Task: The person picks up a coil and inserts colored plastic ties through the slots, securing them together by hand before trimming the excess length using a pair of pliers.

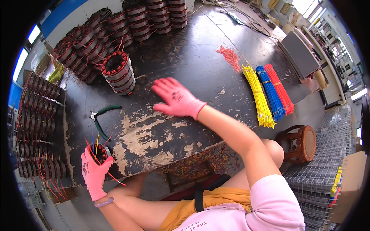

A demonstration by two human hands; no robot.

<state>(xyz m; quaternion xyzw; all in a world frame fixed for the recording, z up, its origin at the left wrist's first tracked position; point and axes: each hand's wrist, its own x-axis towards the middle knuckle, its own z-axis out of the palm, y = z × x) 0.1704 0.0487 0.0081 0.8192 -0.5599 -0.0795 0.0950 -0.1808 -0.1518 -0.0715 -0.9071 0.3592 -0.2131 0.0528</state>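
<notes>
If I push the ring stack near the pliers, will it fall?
The ring stack might tip or slip apart, because it's tall and layered. It's probably heavy, as the layers look metal. Standing on end, it likely won't roll.

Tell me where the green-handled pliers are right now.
In the head view, the green-handled pliers lie on the left part of the black table, between the gloved left hand and the lone stack of wound rings.

The pale shirt (269, 206) bears red lettering (197, 226) — the gloves (175, 99), illegible dark print (177, 95).
</notes>
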